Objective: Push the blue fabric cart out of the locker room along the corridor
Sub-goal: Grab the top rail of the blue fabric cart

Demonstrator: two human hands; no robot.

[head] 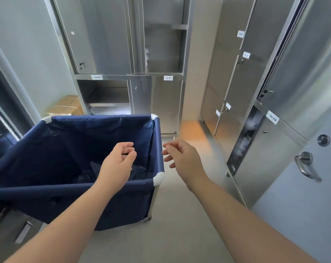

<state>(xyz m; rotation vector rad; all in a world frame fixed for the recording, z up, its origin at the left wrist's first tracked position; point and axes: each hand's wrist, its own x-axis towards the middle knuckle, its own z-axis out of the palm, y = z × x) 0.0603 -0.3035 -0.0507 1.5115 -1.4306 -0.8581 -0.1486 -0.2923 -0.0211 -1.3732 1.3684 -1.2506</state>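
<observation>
Blue fabric cart (47,158) parked at lower left, in front of open steel lockers (111,54), apparently empty; left hand (119,160) raised over its open top, fingers loosely curled, touching nothing; right hand (181,156) just beside the near right rim, fingers relaxed and slightly apart, also empty; probably both poised to catch the near rail; no grip taken, pushing not yet begun.

Both bare arms were stretched forward, left hand (119,160) and right hand (181,158) loosely curled, holding nothing.
</observation>
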